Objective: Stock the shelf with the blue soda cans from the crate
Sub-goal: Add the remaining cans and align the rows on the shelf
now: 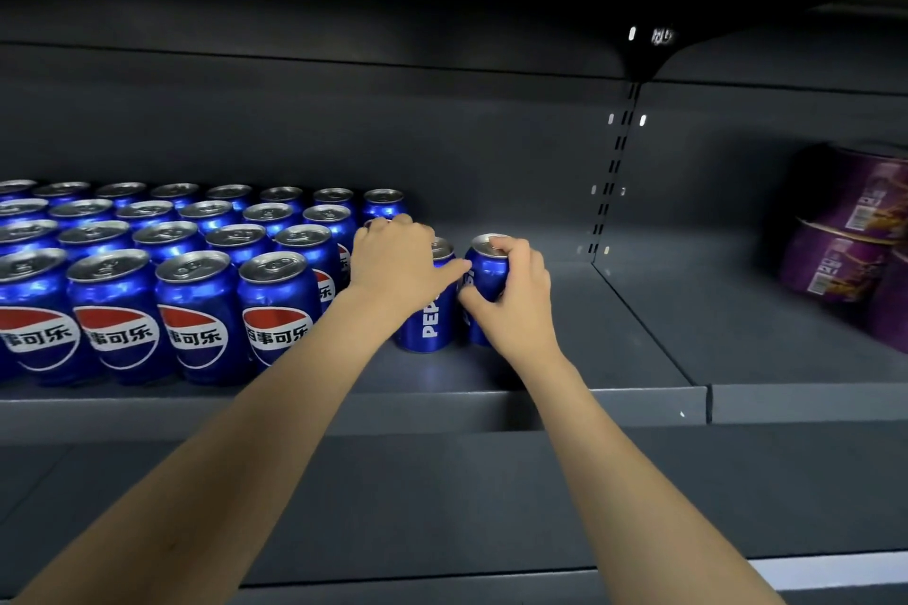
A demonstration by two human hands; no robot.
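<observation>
We see both hands reaching onto the dark grey shelf (565, 373). The right hand (516, 280) is curled round a blue soda can (487, 268), fingertips over its silver top rim and thumb low against its side; the can stands upright on the shelf. The left hand (395, 260) lies just left of that can, its fingers stretched out rightward across the top of a second can (426, 319), whose white lettering faces us; one fingertip reaches to the side of the can that the right hand grips. Whether the left hand's far fingers curl round anything behind, we cannot tell, since the back of the hand hides them. The two cans stand side by side, touching or nearly so, near the front lip of the shelf.

Left of the gripped can, a block of blue cans (162, 270) fills the shelf in several rows from the front edge back to the rear wall, all upright, silver lids up, the front row showing red, white and blue logos with Chinese characters. The second can stands just right of this block's front row.

Right of the gripped can the shelf floor runs bare to a slotted upright (611, 167) in the rear wall. Beyond that upright, in the next bay, purple packages (845, 231) are stacked at the far right, well apart from the gripped can. The crate is out of view.
</observation>
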